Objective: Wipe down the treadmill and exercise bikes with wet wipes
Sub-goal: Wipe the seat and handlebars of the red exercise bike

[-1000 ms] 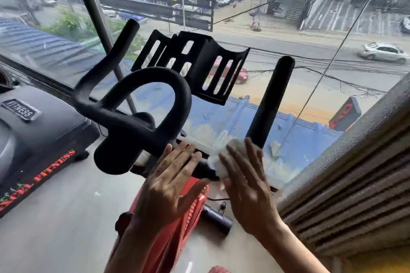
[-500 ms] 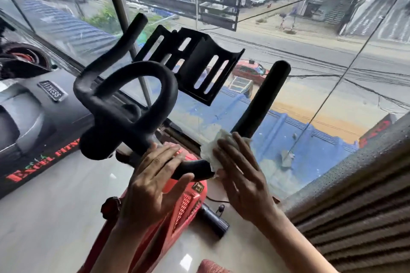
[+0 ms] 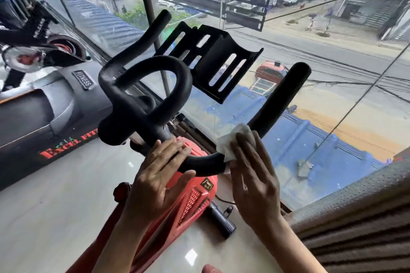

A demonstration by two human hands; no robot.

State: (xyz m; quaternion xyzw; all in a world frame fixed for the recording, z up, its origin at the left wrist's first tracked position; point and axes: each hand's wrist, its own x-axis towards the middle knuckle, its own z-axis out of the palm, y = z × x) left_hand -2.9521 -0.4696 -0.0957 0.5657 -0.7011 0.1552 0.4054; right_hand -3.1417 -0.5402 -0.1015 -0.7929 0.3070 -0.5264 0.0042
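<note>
1. While the right hand point(image 3: 255, 184) presses the wet wipe point(image 3: 230, 142) flat-fingered onto the bend of the handlebar point(image 3: 204, 163), lower centre of the frame, the left hand point(image 3: 155, 175) lies on the same bar just to its left. Its fingers are straight and the thumb is spread below. Neither hand is curled round the tube.
2. Step in hand, my read: cleaning the right grip of the exercise bike point(image 3: 190, 201). The wipe is bunched, so only part of it touches the foam.
3. Do it well: wrap the wipe round the tube instead of patting one face, then draw it up the straight grip to the end cap at centre right. The underside is hidden from here and easy to miss.
4. Left hand serves as a brace, which should stop the bar swinging under pressure.
5. Not yet reached, judging by where the wipe is: the looped bar at centre left and the slotted holder point(image 3: 213, 62) at upper centre. The slot edges could snag the wipe.
6. Room: window glass point(image 3: 332, 117) runs just behind the grip across the right half, and a ribbed wall panel point(image 3: 355, 217) crowds the lower right. Stroke along the bar, not outward.
7. Open floor point(image 3: 55, 217) at lower left. Treadmill point(image 3: 44, 106) at the left edge, near the bike but apart from it.
</note>
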